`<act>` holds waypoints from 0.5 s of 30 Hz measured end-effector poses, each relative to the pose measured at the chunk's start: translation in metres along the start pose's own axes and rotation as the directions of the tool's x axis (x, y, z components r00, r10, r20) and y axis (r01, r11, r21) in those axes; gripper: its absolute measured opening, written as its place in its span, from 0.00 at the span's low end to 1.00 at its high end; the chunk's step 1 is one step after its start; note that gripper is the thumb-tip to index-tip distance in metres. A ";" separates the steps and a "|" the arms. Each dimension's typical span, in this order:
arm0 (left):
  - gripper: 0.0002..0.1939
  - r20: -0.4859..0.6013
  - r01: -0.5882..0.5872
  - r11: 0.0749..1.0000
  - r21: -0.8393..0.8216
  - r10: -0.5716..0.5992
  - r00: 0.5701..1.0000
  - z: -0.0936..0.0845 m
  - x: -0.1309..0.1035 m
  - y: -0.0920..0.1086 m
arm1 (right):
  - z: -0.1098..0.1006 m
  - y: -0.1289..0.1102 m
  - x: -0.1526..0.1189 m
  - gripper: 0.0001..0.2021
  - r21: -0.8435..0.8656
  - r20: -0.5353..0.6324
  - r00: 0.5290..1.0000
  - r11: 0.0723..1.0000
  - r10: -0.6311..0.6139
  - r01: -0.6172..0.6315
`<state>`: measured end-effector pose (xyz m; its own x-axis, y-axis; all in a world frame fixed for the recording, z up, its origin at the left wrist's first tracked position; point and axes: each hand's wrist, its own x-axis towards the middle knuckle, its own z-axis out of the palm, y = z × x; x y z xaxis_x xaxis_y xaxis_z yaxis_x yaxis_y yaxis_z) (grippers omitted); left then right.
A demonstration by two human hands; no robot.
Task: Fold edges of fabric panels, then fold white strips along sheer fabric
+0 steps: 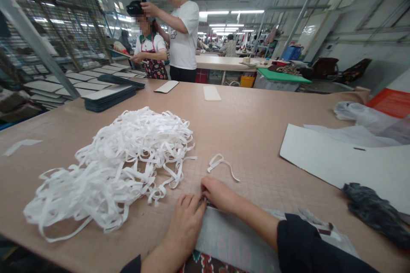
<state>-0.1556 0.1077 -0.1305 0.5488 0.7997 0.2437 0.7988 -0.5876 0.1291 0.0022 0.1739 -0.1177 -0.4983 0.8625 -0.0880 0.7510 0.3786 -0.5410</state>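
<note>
The left grip [186, 218] and right grip [219, 194] meet, fingers curled close together, at the far edge of a translucent plastic sheet [235, 236]; what they pinch is hidden, so I cannot tell. The sheet runs from them toward the body, partly covered by the right forearm, and patterned cloth [205, 263] below is cut off. On the desk [256, 136], white straps [137, 145] heap left of the grip. Far right of it, a clear bag's [378, 121] contents are unclear; well beyond, so are a yellow bin's [247, 81].
</note>
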 end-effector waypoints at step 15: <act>0.18 0.030 -0.145 0.986 -0.084 0.148 0.989 -0.006 0.025 -0.009 | -0.026 0.026 -0.142 0.11 -0.457 -0.037 0.990 0.883 -0.139 0.107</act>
<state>-0.1505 0.1324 -0.1198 0.6678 0.7075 0.2311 0.6875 -0.7053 0.1729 0.1034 0.0698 -0.0978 -0.5815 0.8133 0.0187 0.8078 0.5800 -0.1053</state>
